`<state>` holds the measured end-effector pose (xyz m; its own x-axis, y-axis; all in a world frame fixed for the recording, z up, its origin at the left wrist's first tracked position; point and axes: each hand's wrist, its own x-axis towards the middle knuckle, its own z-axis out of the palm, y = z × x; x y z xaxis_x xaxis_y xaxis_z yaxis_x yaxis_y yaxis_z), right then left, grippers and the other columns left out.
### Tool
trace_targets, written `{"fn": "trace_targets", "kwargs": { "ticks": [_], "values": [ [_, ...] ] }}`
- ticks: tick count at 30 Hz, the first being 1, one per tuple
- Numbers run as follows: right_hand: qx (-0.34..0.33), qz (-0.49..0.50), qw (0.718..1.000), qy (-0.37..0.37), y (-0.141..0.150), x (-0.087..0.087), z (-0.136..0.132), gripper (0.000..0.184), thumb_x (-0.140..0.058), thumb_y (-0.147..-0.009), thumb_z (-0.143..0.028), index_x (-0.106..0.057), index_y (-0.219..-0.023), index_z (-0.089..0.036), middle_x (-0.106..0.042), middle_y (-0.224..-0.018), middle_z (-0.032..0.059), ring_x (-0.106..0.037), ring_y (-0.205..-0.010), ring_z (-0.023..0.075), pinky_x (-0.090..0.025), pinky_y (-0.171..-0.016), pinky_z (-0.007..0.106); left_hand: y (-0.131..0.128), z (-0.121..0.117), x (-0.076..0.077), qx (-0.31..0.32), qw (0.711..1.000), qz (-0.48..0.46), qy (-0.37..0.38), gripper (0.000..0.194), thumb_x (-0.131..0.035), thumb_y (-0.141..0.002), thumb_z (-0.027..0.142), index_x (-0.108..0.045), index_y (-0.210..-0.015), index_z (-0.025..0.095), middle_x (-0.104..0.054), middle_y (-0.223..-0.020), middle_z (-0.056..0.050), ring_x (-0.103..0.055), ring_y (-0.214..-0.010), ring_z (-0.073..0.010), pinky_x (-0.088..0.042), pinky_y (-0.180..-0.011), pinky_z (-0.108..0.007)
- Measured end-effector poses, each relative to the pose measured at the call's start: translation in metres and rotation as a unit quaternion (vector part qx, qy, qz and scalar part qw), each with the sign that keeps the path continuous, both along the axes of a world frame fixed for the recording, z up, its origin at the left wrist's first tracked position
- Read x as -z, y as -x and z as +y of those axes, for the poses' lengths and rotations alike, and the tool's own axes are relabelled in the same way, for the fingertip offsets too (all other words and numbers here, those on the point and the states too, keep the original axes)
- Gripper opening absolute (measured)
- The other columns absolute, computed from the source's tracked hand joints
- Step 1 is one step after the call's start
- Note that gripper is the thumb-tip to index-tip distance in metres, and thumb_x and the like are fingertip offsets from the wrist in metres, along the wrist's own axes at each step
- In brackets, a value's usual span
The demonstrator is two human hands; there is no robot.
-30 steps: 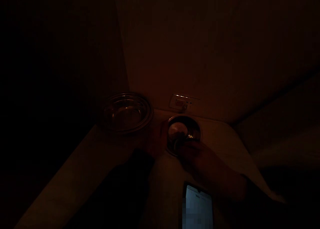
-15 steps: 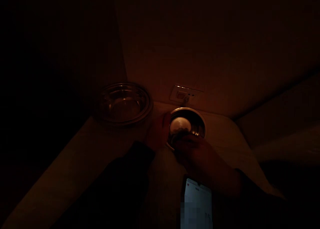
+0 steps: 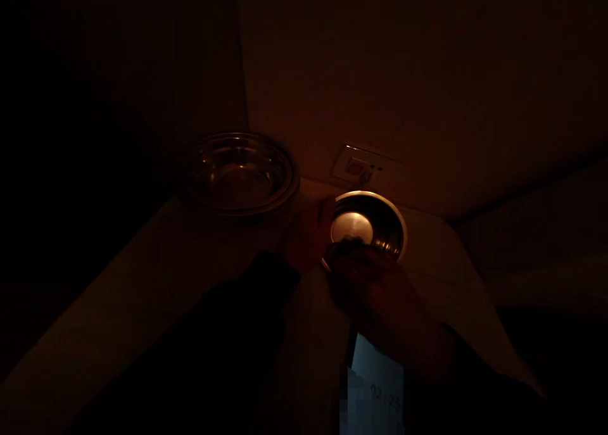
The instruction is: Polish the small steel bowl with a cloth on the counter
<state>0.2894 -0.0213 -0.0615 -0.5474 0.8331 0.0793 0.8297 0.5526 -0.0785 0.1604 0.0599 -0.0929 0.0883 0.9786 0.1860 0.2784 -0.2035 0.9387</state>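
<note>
A round shiny metal bowl [image 3: 352,226] sits in dim light on the table, its open side tilted towards me. My left hand [image 3: 310,233] grips its left side, thumb by the rim. My right hand [image 3: 375,289] reaches over the near rim with fingers bent and pressed together inside the bowl. Something dark shows at those fingertips, too dark to make out. Below my right wrist lies a phone [image 3: 380,375] with a lit screen, partly hidden by the hand.
A wide metal dish [image 3: 285,197] with a broad rim stands at the back left of the pale table [image 3: 118,289]. On the wall behind the bowl is a switch and socket plate [image 3: 354,166] with something plugged in. Deep shadow covers the left side.
The view has shifted, so the dish, bowl and socket plate appear higher. The inside of the bowl shows brighter and more openly. Large digits now show on the phone. Both hands stay at the bowl.
</note>
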Motion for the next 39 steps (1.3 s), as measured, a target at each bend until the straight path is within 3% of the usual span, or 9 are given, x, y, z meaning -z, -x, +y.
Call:
{"fn": "trace_targets", "kwargs": {
  "ticks": [4, 8, 11, 18, 23, 29, 39],
  "values": [
    [0.013, 0.047, 0.999, 0.007, 0.008, 0.001, 0.004, 0.021, -0.048, -0.088, -0.017, -0.062, -0.104, -0.017, -0.067, -0.101, 0.0069, -0.055, -0.097, 0.0231, -0.043, -0.086, 0.04, 0.002, -0.001, -0.002, -0.014, 1.0, 0.021, 0.017, 0.045, -0.029, -0.093, 0.037, -0.066, -0.093, 0.013, -0.071, -0.085, -0.004, -0.064, -0.076, -0.0144, -0.046, -0.072, -0.023],
    [-0.041, 0.005, 0.999, 0.009, -0.015, -0.009, -0.001, 0.026, -0.055, -0.082, -0.013, -0.062, -0.106, -0.018, -0.066, -0.109, 0.008, -0.055, -0.102, 0.0245, -0.041, -0.089, 0.042, 0.003, -0.001, -0.002, 0.008, 1.0, 0.023, 0.005, 0.044, -0.03, -0.093, 0.038, -0.067, -0.093, 0.014, -0.072, -0.087, -0.005, -0.064, -0.078, -0.0154, -0.046, -0.073, -0.023],
    [-0.04, -0.013, 0.999, 0.007, -0.024, -0.012, -0.003, 0.021, -0.056, -0.081, -0.013, -0.065, -0.1, -0.019, -0.067, -0.106, 0.0075, -0.056, -0.1, 0.0254, -0.042, -0.086, 0.043, 0.002, 0.0, -0.001, 0.014, 1.0, 0.013, 0.005, 0.045, -0.03, -0.093, 0.04, -0.067, -0.092, 0.014, -0.072, -0.085, -0.005, -0.064, -0.078, -0.0157, -0.046, -0.071, -0.023],
    [-0.014, 0.055, 0.998, 0.031, -0.011, -0.004, 0.006, 0.023, -0.053, -0.086, -0.017, -0.064, -0.106, -0.019, -0.066, -0.106, 0.0066, -0.056, -0.098, 0.0237, -0.042, -0.087, 0.042, 0.003, 0.001, -0.004, -0.012, 0.999, -0.01, 0.038, 0.046, -0.032, -0.091, 0.043, -0.067, -0.091, 0.014, -0.072, -0.081, -0.004, -0.063, -0.076, -0.016, -0.045, -0.068, -0.023],
    [-0.032, 0.112, 0.992, 0.038, -0.024, -0.001, 0.007, 0.027, -0.052, -0.085, -0.017, -0.062, -0.111, -0.018, -0.065, -0.109, 0.0073, -0.055, -0.102, 0.0231, -0.042, -0.09, 0.042, 0.005, 0.001, -0.004, 0.026, 0.996, -0.073, 0.053, 0.042, -0.035, -0.091, 0.042, -0.068, -0.092, 0.015, -0.071, -0.085, -0.002, -0.063, -0.079, -0.015, -0.045, -0.073, -0.023],
    [-0.054, 0.134, 0.987, 0.073, -0.031, -0.002, 0.005, 0.031, -0.052, -0.081, -0.012, -0.061, -0.11, -0.017, -0.064, -0.112, 0.0086, -0.052, -0.109, 0.0233, -0.041, -0.094, 0.041, 0.008, -0.003, -0.003, 0.073, 0.989, -0.084, 0.099, 0.05, -0.029, -0.092, 0.047, -0.067, -0.096, 0.015, -0.072, -0.091, -0.005, -0.063, -0.087, -0.0176, -0.046, -0.078, -0.027],
    [-0.018, 0.136, 0.988, 0.075, -0.025, 0.002, 0.005, 0.024, -0.053, -0.083, -0.013, -0.062, -0.104, -0.019, -0.064, -0.107, 0.007, -0.055, -0.101, 0.0229, -0.042, -0.09, 0.041, 0.006, -0.005, -0.005, 0.047, 0.996, -0.053, 0.049, 0.046, -0.027, -0.093, 0.04, -0.066, -0.086, 0.016, -0.071, -0.083, -0.003, -0.063, -0.08, -0.0165, -0.047, -0.073, -0.025]
  ]
}}
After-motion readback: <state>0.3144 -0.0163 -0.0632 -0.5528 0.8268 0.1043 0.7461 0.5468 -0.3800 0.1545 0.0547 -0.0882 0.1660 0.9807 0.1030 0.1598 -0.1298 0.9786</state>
